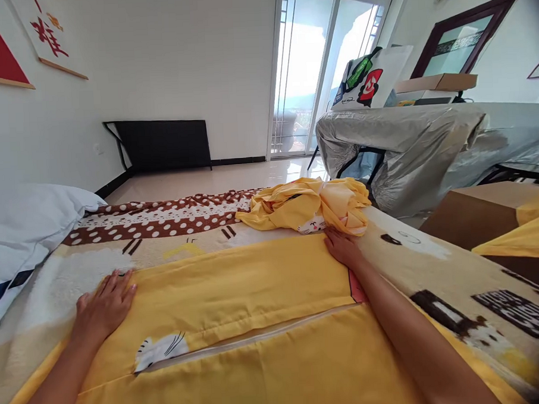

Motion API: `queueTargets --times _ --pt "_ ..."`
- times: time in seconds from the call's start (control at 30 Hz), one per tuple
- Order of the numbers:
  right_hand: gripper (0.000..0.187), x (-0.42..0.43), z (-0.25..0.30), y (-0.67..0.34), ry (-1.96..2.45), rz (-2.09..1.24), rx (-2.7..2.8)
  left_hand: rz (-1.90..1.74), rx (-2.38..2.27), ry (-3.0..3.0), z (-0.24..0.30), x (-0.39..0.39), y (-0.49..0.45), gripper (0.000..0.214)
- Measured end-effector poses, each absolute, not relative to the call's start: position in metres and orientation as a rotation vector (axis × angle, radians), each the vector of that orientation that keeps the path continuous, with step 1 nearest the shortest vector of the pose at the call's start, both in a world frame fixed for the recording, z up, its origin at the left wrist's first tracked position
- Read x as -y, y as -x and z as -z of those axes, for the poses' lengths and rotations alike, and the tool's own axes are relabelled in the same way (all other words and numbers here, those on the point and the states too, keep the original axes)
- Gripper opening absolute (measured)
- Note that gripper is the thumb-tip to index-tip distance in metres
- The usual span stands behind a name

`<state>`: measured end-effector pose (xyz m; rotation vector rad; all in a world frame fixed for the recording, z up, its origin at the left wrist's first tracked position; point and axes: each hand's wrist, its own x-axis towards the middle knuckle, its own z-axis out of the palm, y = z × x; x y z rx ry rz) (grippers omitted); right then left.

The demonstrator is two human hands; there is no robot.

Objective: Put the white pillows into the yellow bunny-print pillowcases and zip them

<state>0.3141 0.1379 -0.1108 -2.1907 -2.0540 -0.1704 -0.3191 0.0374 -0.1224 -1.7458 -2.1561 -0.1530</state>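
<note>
A yellow pillowcase (238, 310) with a white cat print and a zipper seam lies flat on the bed's patterned blanket (163, 230). My left hand (105, 305) rests palm down on its far left corner, fingers stretched out. My right hand (343, 246) lies flat at its far right corner, fingers out and touching a crumpled heap of yellow cloth (308, 207) with a cat face on it. Neither hand holds anything.
A white pillow (24, 221) lies at the bed's left. A brown cardboard box (479, 213) with yellow fabric stands at the right. Behind it is a table under silver cover (410, 142) with boxes on top. A black folded table (162, 144) leans on the far wall beside glass doors (317, 63).
</note>
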Motion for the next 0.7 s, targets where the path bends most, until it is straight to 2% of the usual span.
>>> queueTargets --times 0.17,0.33,0.53,0.7 --pt "0.043 -0.091 0.087 -0.304 2.14 0.233 2.086 0.212 1.977 1.828 0.094 -0.017 0.283 0.052" --pt "0.051 -0.07 0.067 -0.213 1.875 0.163 2.274 0.191 2.165 2.169 0.068 -0.024 0.165 0.052" --pt "0.051 -0.068 0.085 -0.071 1.437 -0.096 2.449 0.201 2.126 2.385 0.086 -0.044 0.044 0.056" --pt "0.049 -0.067 0.105 -0.062 1.444 -0.192 2.404 0.219 2.174 2.393 0.098 -0.042 0.041 0.057"
